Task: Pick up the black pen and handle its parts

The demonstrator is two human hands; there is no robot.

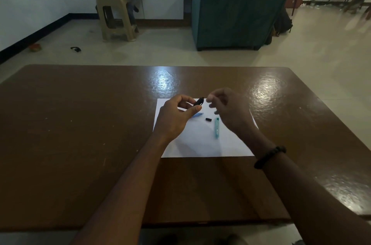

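My left hand (176,116) pinches a small black pen part (199,101) between thumb and fingers, held a little above a white sheet of paper (200,142). My right hand (228,112) hovers just right of that part with its fingers loosely curled; it is blurred, and I cannot tell whether it holds anything. On the paper lie a small black piece (208,119), a teal pen barrel (217,127) and a blue piece (197,114) partly hidden behind my left thumb.
The paper lies on a wide brown table (80,124). Beyond the table's far edge a person sits on a beige stool (115,18), and a teal armchair (236,8) stands on the tiled floor.
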